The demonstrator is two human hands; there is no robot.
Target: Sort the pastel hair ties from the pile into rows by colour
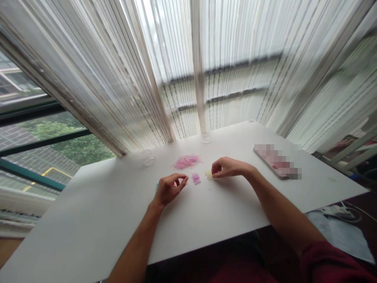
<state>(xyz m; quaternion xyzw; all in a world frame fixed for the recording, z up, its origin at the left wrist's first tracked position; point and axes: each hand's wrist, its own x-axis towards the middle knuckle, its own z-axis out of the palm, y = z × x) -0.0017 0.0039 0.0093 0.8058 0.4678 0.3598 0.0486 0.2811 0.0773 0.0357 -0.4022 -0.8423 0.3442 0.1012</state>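
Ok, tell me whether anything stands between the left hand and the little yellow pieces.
Yes: the small pinkish-purple cluster lies on the tabletop directly between the left hand and the yellow pieces. It looks low enough to pass over. The right hand is at the pieces' far side.

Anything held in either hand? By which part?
Can't tell: left hand is in a pinch, right hand is at the yellow pieces; any held piece is too small to make out.

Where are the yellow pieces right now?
In the head view, the yellow pieces lie on the white table, at the right hand, just right of the small pink-purple group.
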